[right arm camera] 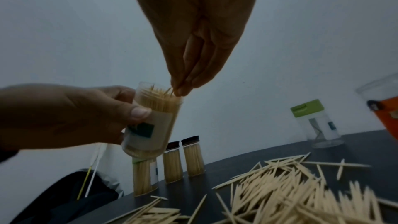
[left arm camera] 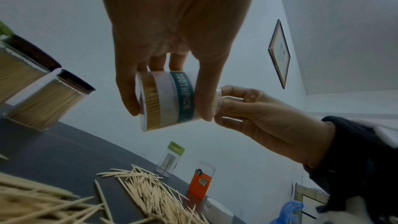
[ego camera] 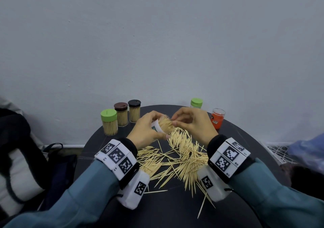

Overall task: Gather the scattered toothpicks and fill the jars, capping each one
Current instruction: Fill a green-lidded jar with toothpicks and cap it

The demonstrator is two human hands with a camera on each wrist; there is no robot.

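My left hand (ego camera: pixel 150 129) grips an uncapped clear jar (ego camera: pixel 163 125) with a teal "TOOTHPICK" label (left arm camera: pixel 183 98), tilted above the table and packed with toothpicks (right arm camera: pixel 159 99). My right hand (ego camera: pixel 189 122) is at the jar's mouth, its fingertips (right arm camera: pixel 180 89) pinching toothpicks that stick out of it. Loose toothpicks (ego camera: pixel 182 159) lie scattered over the dark round table (ego camera: pixel 175 210) below both hands. Three capped full jars stand at the back left: a green-lidded one (ego camera: pixel 109 121), a brown-lidded one (ego camera: pixel 121 114) and a black-lidded one (ego camera: pixel 134 110).
A nearly empty green-lidded jar (ego camera: pixel 196 103) and an orange-labelled clear jar (ego camera: pixel 217 118) stand at the back right. A dark bag (ego camera: pixel 21 150) lies off the table's left edge, blue cloth (ego camera: pixel 308 150) to the right. A wall rises just behind the table.
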